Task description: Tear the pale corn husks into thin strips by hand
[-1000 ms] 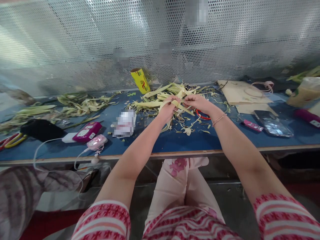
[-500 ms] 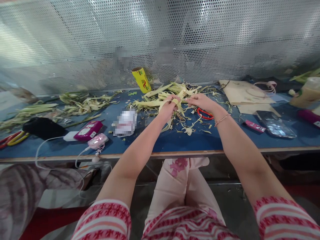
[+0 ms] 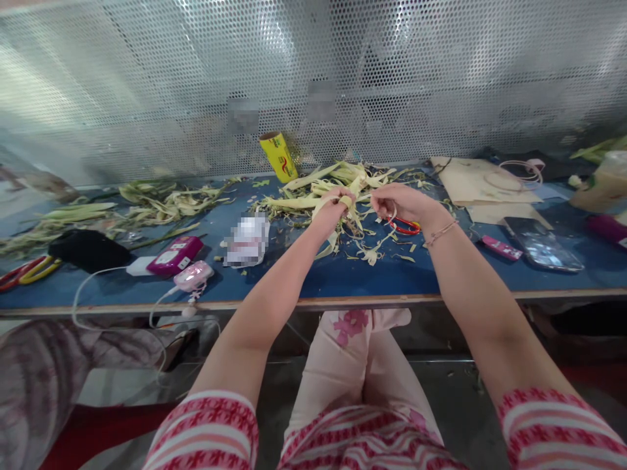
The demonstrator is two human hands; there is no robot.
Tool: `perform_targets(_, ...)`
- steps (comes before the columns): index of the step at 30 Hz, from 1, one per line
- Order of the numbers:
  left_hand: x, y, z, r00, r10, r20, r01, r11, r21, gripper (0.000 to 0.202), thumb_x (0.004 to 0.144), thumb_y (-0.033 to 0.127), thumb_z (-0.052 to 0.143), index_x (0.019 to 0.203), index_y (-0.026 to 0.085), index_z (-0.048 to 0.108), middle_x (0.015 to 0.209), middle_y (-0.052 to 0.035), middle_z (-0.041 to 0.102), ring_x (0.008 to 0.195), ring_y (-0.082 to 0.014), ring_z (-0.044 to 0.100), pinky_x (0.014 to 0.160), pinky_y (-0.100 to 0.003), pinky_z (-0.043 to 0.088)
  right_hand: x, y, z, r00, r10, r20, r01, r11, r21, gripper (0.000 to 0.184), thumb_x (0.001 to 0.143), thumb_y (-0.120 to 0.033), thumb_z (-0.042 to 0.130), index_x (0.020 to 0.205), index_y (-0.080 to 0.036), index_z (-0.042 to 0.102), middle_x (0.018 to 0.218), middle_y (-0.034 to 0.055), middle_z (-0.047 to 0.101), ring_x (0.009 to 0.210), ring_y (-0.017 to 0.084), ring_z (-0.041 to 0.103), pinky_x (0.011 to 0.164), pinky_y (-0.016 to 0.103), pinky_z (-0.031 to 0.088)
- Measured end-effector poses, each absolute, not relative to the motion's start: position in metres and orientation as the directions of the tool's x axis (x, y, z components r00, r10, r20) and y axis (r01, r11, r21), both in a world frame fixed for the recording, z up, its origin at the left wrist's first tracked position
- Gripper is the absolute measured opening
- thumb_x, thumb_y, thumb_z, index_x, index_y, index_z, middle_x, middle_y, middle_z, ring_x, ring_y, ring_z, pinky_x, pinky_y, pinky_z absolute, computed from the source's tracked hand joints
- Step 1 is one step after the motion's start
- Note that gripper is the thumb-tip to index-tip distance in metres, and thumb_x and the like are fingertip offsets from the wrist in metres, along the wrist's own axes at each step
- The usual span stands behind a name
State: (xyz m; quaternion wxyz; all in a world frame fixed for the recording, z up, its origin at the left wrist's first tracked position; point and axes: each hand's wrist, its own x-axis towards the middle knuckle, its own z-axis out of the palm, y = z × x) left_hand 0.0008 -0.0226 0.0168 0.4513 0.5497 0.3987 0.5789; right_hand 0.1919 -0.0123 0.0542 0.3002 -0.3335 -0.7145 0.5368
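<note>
My left hand (image 3: 336,207) is closed on a pale yellow-green husk-like leaf strip (image 3: 345,200), which wraps over its fingers. A short way to the right, my right hand (image 3: 399,201) pinches a thin pale end of a strip, stretched between the two hands. Beneath and behind both lies a pile of dry-looking pale green leaves (image 3: 313,179), with torn shreds scattered in front. Red-handled scissors (image 3: 405,226) rest on the blue table just under my right hand, partly covered by it.
A yellow tube (image 3: 279,156) leans at the perforated metal panel (image 3: 196,85). On the left are a white blurred packet (image 3: 246,241), a purple box (image 3: 175,256), a pink case (image 3: 194,277) and a black pouch (image 3: 93,250). A phone (image 3: 543,245) and brown paper (image 3: 482,181) lie right.
My right hand has moved slightly right, away from my left hand, opening a gap with a thin pale strip across it. My left hand stays nearly in place.
</note>
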Motion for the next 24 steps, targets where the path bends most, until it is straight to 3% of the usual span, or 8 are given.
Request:
perform_targets(4,-0.001,-0.021,0.014,0.117,0.928,0.353,-0.031,-0.352,0.936,0.015,0.073,0.020,0.069,0.066,0.017,0.057,0.056,0.0055,0.046,0.049,-0.0050,0.039,0.049,-0.020,0.030,0.183,-0.023,0.059,-0.619,0.775,0.126,0.007,0.166,-0.986,0.038,0.099,-0.036,0.050,0.068,-0.017,0.061,0.053,-0.0023,0.047,0.047,0.009,0.039,0.054,0.025,0.041)
perform_targets(10,0.002,-0.026,0.012,0.254,0.908,0.333,-0.075,-0.325,0.943,0.012,0.071,0.018,0.068,0.065,0.016,0.059,0.060,0.0034,0.050,0.052,-0.0056,0.041,0.049,-0.020,0.030,0.169,-0.034,0.062,-0.592,0.772,0.230,-0.009,0.278,-0.960,0.057,0.097,-0.067,0.038,0.079,-0.019,0.062,0.058,-0.0033,0.039,0.046,0.009,0.026,0.047,0.026,0.032)
perform_targets(13,0.004,-0.030,0.014,0.303,0.899,0.316,-0.119,-0.293,0.949,0.010,0.069,0.013,0.067,0.063,0.015,0.059,0.061,0.0029,0.050,0.051,-0.0051,0.041,0.047,-0.021,0.030,0.169,-0.029,0.058,-0.564,0.789,0.246,0.035,0.320,-0.947,0.058,0.096,-0.070,0.036,0.087,-0.020,0.064,0.057,-0.0050,0.032,0.046,0.009,0.021,0.044,0.026,0.026)
perform_targets(17,0.008,-0.035,0.016,0.352,0.903,0.246,-0.178,-0.193,0.965,0.009,0.070,0.011,0.068,0.067,0.014,0.060,0.061,0.0033,0.049,0.051,-0.0043,0.041,0.047,-0.020,0.030,0.169,-0.021,0.050,-0.542,0.788,0.291,0.071,0.388,-0.919,0.043,0.096,-0.057,0.048,0.087,-0.020,0.067,0.058,-0.0057,0.031,0.047,0.009,0.020,0.046,0.026,0.025)
perform_targets(22,0.011,-0.039,0.019,0.285,0.947,0.147,-0.300,-0.057,0.952,0.016,0.074,0.007,0.067,0.070,0.015,0.055,0.060,0.0047,0.046,0.049,-0.0035,0.040,0.046,-0.018,0.031,0.166,-0.017,0.046,-0.505,0.733,0.457,0.224,0.622,-0.750,0.016,0.089,-0.030,0.063,0.083,-0.020,0.074,0.079,0.0016,0.054,0.072,0.014,0.048,0.071,0.030,0.043)
perform_targets(24,0.012,-0.039,0.021,0.249,0.961,0.117,-0.342,-0.026,0.939,0.016,0.078,0.006,0.065,0.072,0.016,0.054,0.059,0.0047,0.046,0.048,-0.0036,0.040,0.046,-0.018,0.032,0.166,-0.015,0.044,-0.500,0.710,0.495,0.283,0.675,-0.682,0.012,0.088,-0.025,0.064,0.086,-0.021,0.076,0.090,0.0038,0.057,0.085,0.017,0.052,0.082,0.033,0.044)
